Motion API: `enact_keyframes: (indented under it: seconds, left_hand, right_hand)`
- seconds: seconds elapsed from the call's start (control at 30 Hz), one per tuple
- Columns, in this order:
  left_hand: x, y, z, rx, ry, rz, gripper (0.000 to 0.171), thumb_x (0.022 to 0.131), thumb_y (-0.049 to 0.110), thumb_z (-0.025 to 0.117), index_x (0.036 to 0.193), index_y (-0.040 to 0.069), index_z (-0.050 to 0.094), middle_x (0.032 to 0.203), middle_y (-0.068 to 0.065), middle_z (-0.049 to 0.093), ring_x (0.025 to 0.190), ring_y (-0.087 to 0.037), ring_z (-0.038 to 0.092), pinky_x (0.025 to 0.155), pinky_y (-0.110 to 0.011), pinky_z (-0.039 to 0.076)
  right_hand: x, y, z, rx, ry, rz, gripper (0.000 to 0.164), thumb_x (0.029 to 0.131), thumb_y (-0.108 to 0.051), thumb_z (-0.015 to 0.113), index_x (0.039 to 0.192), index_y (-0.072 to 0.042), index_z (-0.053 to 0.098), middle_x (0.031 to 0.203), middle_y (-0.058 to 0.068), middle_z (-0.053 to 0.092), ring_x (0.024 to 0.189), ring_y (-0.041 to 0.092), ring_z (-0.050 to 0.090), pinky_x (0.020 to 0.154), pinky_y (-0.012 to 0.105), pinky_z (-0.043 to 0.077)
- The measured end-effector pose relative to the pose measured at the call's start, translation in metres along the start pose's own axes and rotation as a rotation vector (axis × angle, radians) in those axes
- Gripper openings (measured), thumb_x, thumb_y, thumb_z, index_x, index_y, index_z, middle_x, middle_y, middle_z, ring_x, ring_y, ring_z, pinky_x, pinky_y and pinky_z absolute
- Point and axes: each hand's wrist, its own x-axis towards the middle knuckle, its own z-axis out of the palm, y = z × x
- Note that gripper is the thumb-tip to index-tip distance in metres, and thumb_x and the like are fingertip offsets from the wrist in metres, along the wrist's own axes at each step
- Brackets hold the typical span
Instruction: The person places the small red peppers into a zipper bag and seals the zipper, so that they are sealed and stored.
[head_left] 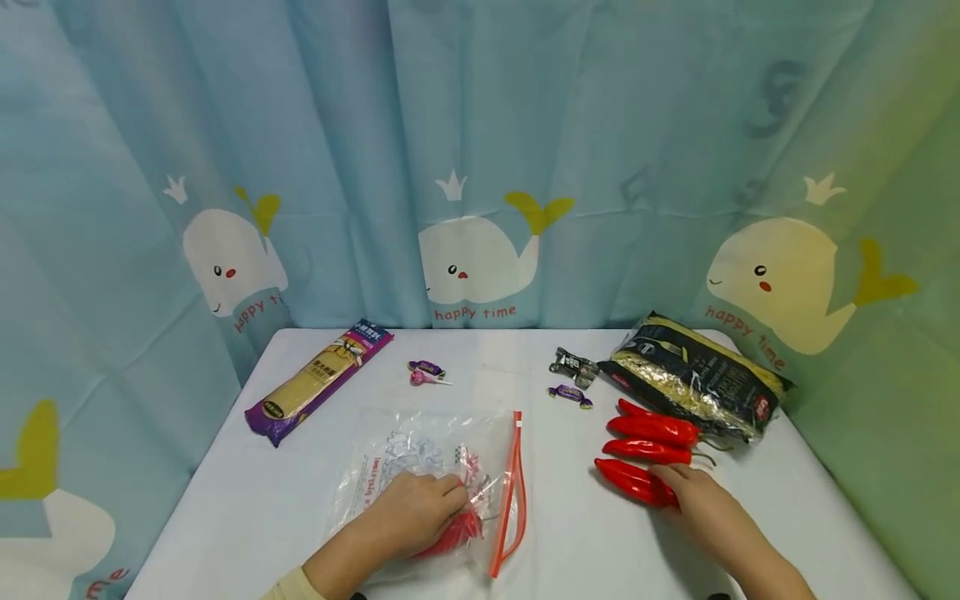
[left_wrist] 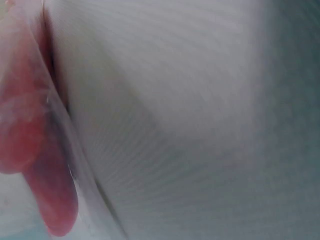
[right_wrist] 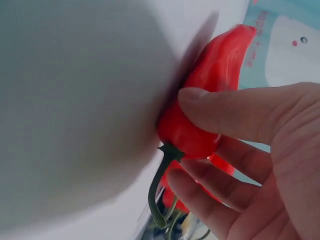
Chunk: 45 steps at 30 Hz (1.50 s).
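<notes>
My right hand (head_left: 693, 496) pinches the nearest red chili pepper (head_left: 633, 482) close to its stem end. In the right wrist view the thumb lies across this chili pepper (right_wrist: 215, 65), fingers on its other side, with the green stem hanging free. Just beyond it, several more red chili peppers (head_left: 647, 452) lie in a row. My left hand (head_left: 420, 508) holds a clear zip bag (head_left: 352, 487) with a red zip strip (head_left: 516, 483), its fingers curled on the plastic. Inside the bag are red chili peppers (head_left: 453, 533), partly covered by that hand; the left wrist view shows their rounded ends (left_wrist: 55, 200).
At the back right lies a black and gold packet (head_left: 690, 375), beside a black-wrapped candy (head_left: 573, 367) and a purple-wrapped candy (head_left: 570, 396). A pink lollipop (head_left: 423, 378) and another purple candy (head_left: 427, 367) lie back left. A purple pasta packet (head_left: 318, 383) rests near the left edge.
</notes>
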Motion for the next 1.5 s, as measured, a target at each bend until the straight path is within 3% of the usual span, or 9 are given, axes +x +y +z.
enact_keyframes:
  seconds: [0.37, 0.6, 0.8, 1.03, 1.13, 1.27, 1.5]
  left_hand:
    - [0.001, 0.001, -0.003, 0.003, 0.0, -0.009, 0.011, 0.098, 0.032, 0.063, 0.094, 0.022, 0.061, 0.084, 0.008, 0.058, 0.057, -0.011, 0.055, 0.046, -0.026, 0.038]
    - [0.002, -0.001, -0.002, 0.011, 0.002, 0.0, 0.011, 0.099, 0.032, 0.063, 0.095, 0.021, 0.061, 0.088, 0.008, 0.06, 0.06, -0.011, 0.058, 0.048, -0.026, 0.043]
    - [0.003, -0.001, -0.002, -0.001, -0.009, -0.001, 0.016, 0.099, 0.035, 0.062, 0.093, 0.021, 0.059, 0.085, 0.006, 0.06, 0.059, -0.012, 0.057, 0.047, -0.028, 0.042]
    - [0.003, -0.001, -0.005, -0.001, -0.042, -0.012, 0.015, 0.097, 0.031, 0.064, 0.091, 0.019, 0.057, 0.084, 0.005, 0.059, 0.059, -0.013, 0.056, 0.047, -0.027, 0.041]
    - [0.004, -0.002, -0.008, -0.004, -0.058, -0.026, 0.013, 0.098, 0.031, 0.064, 0.094, 0.02, 0.058, 0.085, 0.005, 0.06, 0.06, -0.012, 0.056, 0.049, -0.026, 0.043]
    - [0.004, -0.002, -0.01, -0.019, -0.083, -0.041, 0.013, 0.099, 0.033, 0.062, 0.097, 0.021, 0.06, 0.087, 0.005, 0.062, 0.062, -0.012, 0.058, 0.051, -0.026, 0.045]
    - [0.003, 0.0, -0.007, -0.03, -0.107, -0.037, 0.011, 0.098, 0.032, 0.063, 0.097, 0.022, 0.059, 0.087, 0.006, 0.061, 0.06, -0.011, 0.054, 0.05, -0.024, 0.043]
  right_hand:
    - [0.023, -0.063, 0.002, 0.181, -0.036, -0.115, 0.048, 0.076, -0.005, 0.085, 0.121, -0.006, 0.068, 0.117, 0.008, 0.069, 0.11, 0.032, 0.064, 0.091, 0.05, 0.052]
    - [0.049, -0.102, 0.02, 0.209, -0.026, -0.248, 0.043, 0.079, -0.006, 0.083, 0.118, -0.008, 0.067, 0.108, 0.003, 0.07, 0.099, 0.022, 0.064, 0.086, 0.044, 0.054]
    - [0.065, -0.126, 0.038, 0.271, 0.018, -0.36, 0.044, 0.082, -0.009, 0.082, 0.123, -0.007, 0.066, 0.122, 0.009, 0.067, 0.113, 0.028, 0.062, 0.096, 0.047, 0.05]
    - [0.055, -0.107, 0.027, 0.352, -0.031, -0.255, 0.048, 0.084, -0.022, 0.081, 0.129, -0.01, 0.066, 0.126, 0.004, 0.066, 0.118, 0.027, 0.061, 0.097, 0.051, 0.048]
    - [0.048, -0.091, 0.02, 0.343, -0.047, -0.212, 0.037, 0.086, -0.025, 0.08, 0.118, -0.011, 0.071, 0.112, -0.002, 0.07, 0.101, 0.018, 0.065, 0.088, 0.044, 0.053]
    - [0.041, -0.076, 0.016, 0.393, -0.113, -0.174, 0.015, 0.09, -0.027, 0.076, 0.1, -0.015, 0.076, 0.089, -0.014, 0.067, 0.077, 0.003, 0.057, 0.07, 0.03, 0.051]
    - [0.037, -0.073, 0.02, 0.478, -0.136, -0.205, 0.012, 0.095, -0.023, 0.069, 0.097, -0.013, 0.077, 0.088, -0.011, 0.069, 0.075, 0.0, 0.058, 0.067, 0.028, 0.05]
